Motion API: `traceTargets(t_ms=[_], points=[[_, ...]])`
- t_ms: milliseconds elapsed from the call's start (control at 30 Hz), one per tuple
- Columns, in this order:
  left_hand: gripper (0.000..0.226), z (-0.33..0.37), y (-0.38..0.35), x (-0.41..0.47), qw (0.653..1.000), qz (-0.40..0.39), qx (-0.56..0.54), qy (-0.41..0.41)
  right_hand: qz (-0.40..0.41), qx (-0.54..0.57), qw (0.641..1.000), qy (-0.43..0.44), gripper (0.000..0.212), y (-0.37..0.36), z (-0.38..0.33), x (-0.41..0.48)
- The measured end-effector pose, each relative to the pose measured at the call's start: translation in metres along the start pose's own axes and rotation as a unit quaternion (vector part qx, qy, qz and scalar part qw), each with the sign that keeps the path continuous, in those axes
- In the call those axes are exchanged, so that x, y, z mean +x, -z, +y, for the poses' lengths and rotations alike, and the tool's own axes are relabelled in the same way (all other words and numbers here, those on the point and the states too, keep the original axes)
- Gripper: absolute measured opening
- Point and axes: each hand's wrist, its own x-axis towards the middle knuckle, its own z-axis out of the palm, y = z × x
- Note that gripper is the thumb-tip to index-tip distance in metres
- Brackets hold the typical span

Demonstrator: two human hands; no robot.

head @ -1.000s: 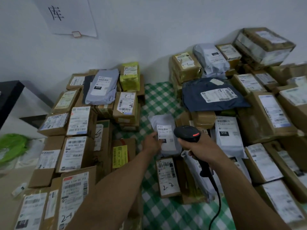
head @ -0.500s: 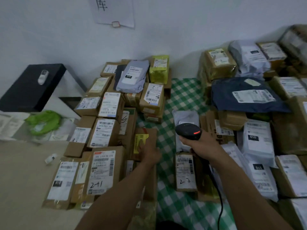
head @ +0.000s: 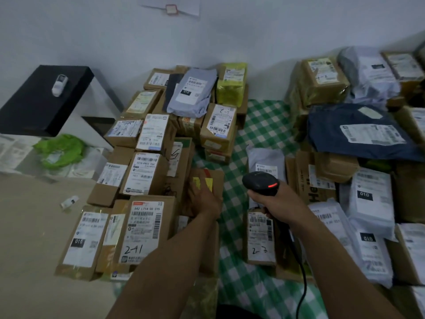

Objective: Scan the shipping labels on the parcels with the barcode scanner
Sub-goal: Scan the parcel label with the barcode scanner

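a: what were the fingers doing?

b: the right hand (head: 279, 204) had its fingers wrapped tight round the handle of the barcode scanner (head: 259, 183), with a red light glowing on the scanner's head. the left hand (head: 203, 200) had its fingers lying fairly straight and a little spread on top of a brown box (head: 217, 180), partly over its yellow sticker (head: 208, 183). i couldn't tell if the thumb hooked the edge.

a: and where did the scanner point?

b: forward, over a grey mailer bag (head: 266, 161) on the green checked cloth (head: 264, 125), not at the brown box. its cable (head: 302, 268) ran down beside the right forearm.

a: so how would you do this step well?

b: i saw no barcode label on top of the brown box. my guess was the left hand should turn it until the shipping label faced up and keep its fingers off the bars. then the scanner should come across, square to the label. the cable might snag the box marked 2-3 (head: 259, 238) just beside it.

a: the other parcels?

b: piled on both sides of the cloth, labels mostly up. a box marked 241 (head: 142, 226) was on the left and a dark blue bag (head: 358, 132) on the right.
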Motion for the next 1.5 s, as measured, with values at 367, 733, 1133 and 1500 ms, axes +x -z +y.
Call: traceTargets(t_ms=[367, 733, 1133, 1500], points=[[0.071, 0.005, -0.013, -0.008, 0.994, 0.042, 0.042, -0.092, 0.008, 0.020, 1.000, 0.014, 0.023, 0.003, 0.000, 0.002], [0.135, -0.006, -0.009, 0.005, 0.992, -0.083, -0.088, -0.033, 0.001, 0.027, 1.000, 0.001, 0.028, 0.001, 0.006, 0.005], [0.115, 0.006, 0.009, -0.018, 0.992, -0.084, -0.072, 0.058, -0.003, 0.047, 0.999, 0.005, 0.026, -0.004, 0.008, 0.007], [0.080, 0.033, 0.063, -0.077, 0.943, 0.081, -0.312, -0.084, 0.035, 0.088, 0.994, 0.061, 0.032, 0.007, -0.008, -0.005]])
